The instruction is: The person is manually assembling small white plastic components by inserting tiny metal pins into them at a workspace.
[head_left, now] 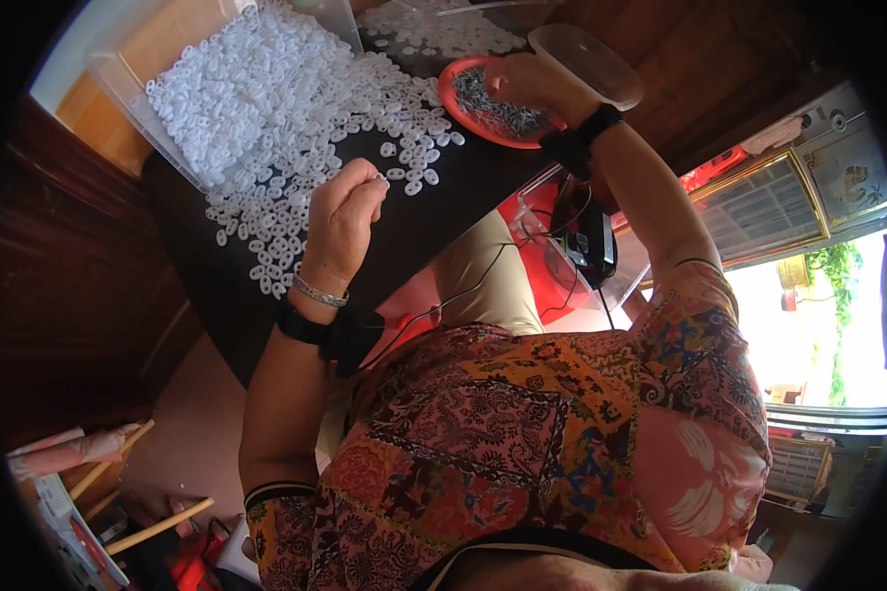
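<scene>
My left hand (341,225) is closed above the dark table, with a small white oval plastic piece (380,177) just showing at its fingertips. Around and beyond it spreads a large heap of the same white oval pieces (266,98), each with two holes. Farther right, my right hand (534,83) reaches over an orange-red bowl (453,110) with its fingers curled down at the contents. Many small thin metal parts (503,114) fill that bowl; they are too small to name exactly. Whatever the right fingertips pinch is hidden.
A clear plastic bin (172,148) lies tipped at the far left, spilling white pieces. Behind the bowl sits a clear oval lid or tray (589,65). Cables and a black device (589,241) are by the table's right edge, above a red stool (552,281).
</scene>
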### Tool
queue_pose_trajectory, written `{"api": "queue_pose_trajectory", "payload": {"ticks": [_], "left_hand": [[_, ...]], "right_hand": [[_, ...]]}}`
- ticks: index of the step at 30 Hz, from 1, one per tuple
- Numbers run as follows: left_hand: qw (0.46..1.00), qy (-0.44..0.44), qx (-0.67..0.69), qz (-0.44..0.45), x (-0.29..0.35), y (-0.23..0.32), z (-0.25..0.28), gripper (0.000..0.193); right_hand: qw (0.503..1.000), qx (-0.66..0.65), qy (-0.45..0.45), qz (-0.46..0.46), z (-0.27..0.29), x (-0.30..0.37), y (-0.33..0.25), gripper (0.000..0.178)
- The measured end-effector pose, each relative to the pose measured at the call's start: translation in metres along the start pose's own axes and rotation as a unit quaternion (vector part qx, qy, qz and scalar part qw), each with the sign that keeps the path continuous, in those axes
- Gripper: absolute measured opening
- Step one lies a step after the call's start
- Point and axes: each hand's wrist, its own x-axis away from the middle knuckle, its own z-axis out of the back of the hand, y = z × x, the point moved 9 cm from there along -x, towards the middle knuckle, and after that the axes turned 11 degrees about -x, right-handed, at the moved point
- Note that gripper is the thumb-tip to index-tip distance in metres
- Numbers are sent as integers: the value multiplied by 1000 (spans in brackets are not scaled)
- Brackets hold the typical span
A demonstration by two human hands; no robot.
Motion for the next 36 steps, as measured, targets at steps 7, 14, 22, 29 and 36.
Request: {"api": "queue_pose_trajectory", "payload": {"ticks": [7,14,22,29,36], "left_hand": [[999,-18,-30,-1,2,1,-7,18],[1000,-15,-12,-4,0,1,-6,18],[1000,-24,-10,0,1,4,-6,18],[1000,-23,-20,7,1,1,-9,18],[999,-27,-14,27,2,-6,-11,18]], "right_hand": [[996,47,-75,-4,-33,4,12,16],[996,45,-60,-48,-23,1,13,13],[995,53,-53,60,-27,1,-9,12],[987,130,-82,41,-42,-4,-15,12],[991,101,-77,34,-35,-6,-27,10]]}}
